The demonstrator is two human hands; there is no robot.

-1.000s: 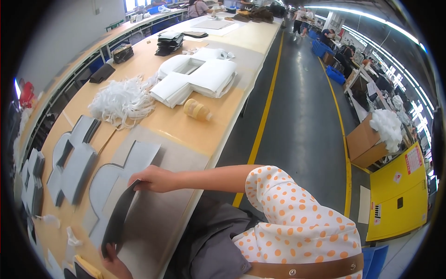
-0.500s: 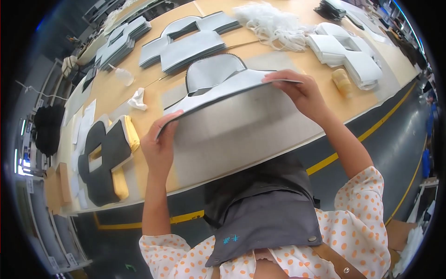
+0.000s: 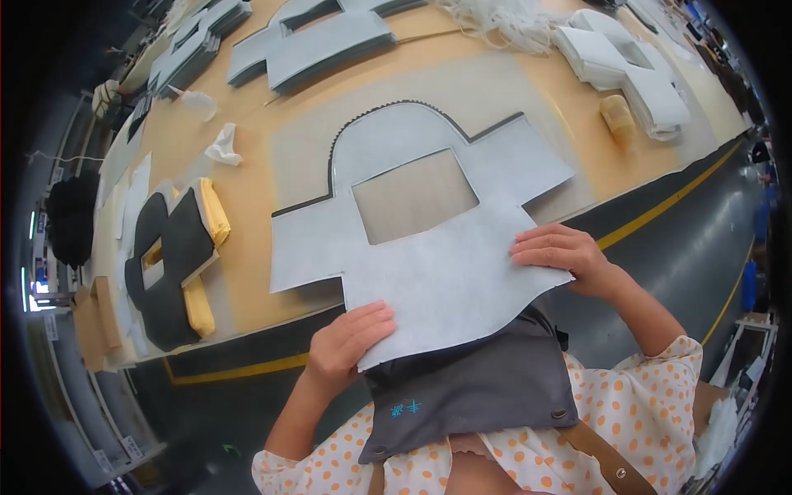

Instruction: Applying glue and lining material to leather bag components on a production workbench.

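A light grey cut panel with a rectangular opening and a dark stitched rim along its arched far edge lies mostly flat on the table. Its near end sticks out past the table edge, above the dark apron. My left hand grips the near left corner, fingers on top and thumb out of sight below. At the near right corner, my right hand holds the panel in the same way. Through the opening the grey work surface shows.
Stacks of grey panels stand at the back, white ones at the back right. Dark panels with yellow cloth lie left. Nearby are a squeeze bottle, crumpled tissue, an amber jar-like object and white strips.
The panel was tilted up and held by its near edge farther over the table. Now it lies flatter and has been drawn toward me, both hands moving nearer my body.
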